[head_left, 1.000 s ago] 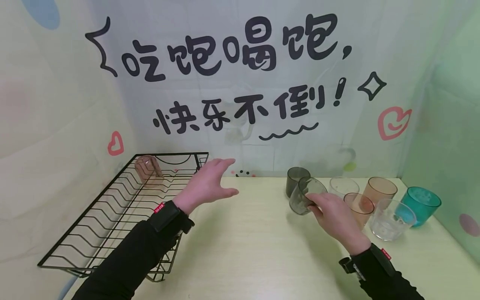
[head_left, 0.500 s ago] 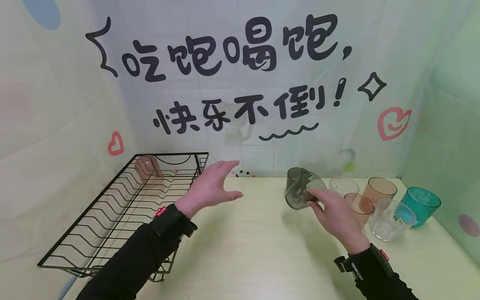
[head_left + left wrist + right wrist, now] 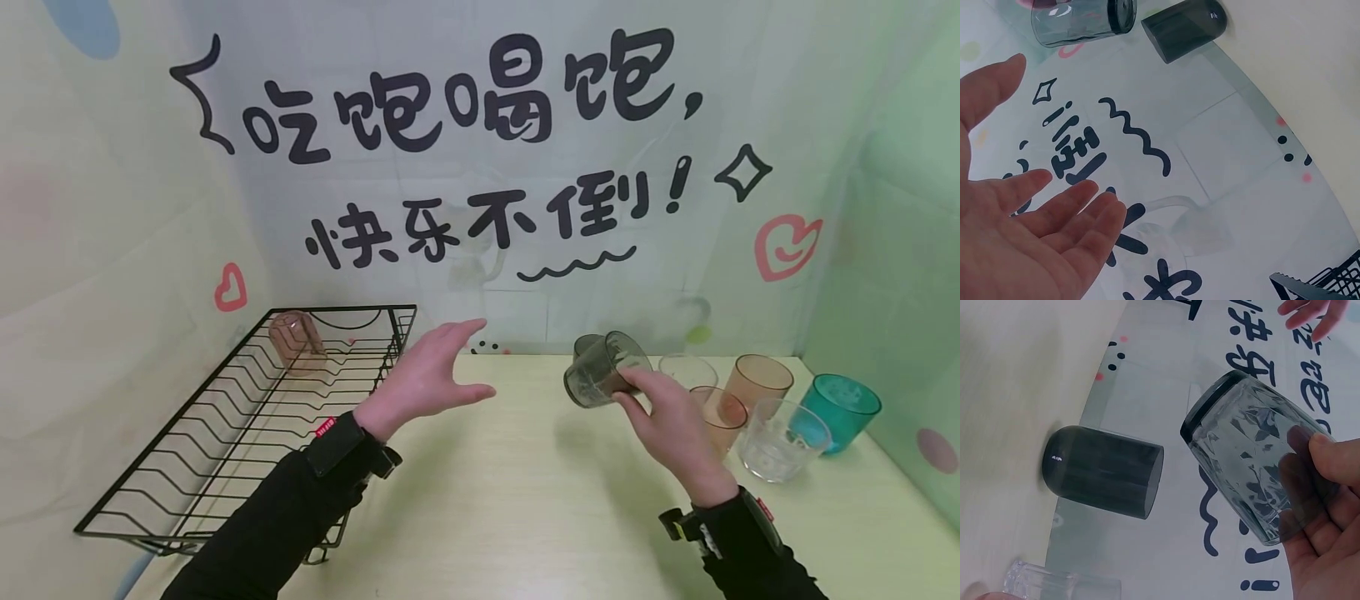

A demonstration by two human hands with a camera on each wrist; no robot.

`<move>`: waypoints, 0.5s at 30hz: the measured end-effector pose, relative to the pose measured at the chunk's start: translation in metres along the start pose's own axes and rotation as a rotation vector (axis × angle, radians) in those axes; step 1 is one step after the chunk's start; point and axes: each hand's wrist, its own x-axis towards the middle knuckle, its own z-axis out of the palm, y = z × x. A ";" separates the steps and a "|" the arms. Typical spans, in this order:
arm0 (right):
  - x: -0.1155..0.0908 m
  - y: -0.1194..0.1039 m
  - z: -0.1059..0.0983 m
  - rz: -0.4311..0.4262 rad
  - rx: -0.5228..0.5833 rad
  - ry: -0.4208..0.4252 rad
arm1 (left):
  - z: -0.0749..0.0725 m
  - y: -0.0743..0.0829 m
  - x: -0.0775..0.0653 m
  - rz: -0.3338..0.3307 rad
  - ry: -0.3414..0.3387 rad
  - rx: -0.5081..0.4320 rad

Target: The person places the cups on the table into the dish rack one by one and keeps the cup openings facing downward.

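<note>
at far left a black wire dish rack [image 3: 176,418] stands on the surface [image 3: 487,500], with a pink glass tumbler [image 3: 297,340] at its back end, seemingly base up; just beside the rack's right edge the left hand [image 3: 423,371] reaches out over the surface, holding nothing, its thumb well apart from its fingers; right of that hand, and apart from it, the smoky grey tumbler [image 3: 600,375] is in the air — tilted, thick base towards the left hand; the right wrist view shows it clear of the darker grey tumbler [image 3: 1104,472], which stands upright behind it; the right hand [image 3: 675,425] has its fingers and thumb clamped on the smoky grey tumbler near the mouth; further right stand a teal tumbler [image 3: 843,412] and several clear and peach ones; this looks like the carrying step, ahead of a pass between hands; the next move probably calls for bringing the base into the gap of the left hand — and for the left fingers to close round it before the right ones let go; to match the pink glass tumbler it would need turning mouth down, and smooth glass could slip
</note>
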 end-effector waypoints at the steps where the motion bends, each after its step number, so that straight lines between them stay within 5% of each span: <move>1: 0.000 0.000 0.000 0.003 0.003 0.005 | 0.000 0.001 0.000 0.000 -0.001 -0.003; 15: 0.003 -0.005 0.002 0.078 0.144 0.073 | -0.001 0.012 0.001 0.022 0.007 -0.092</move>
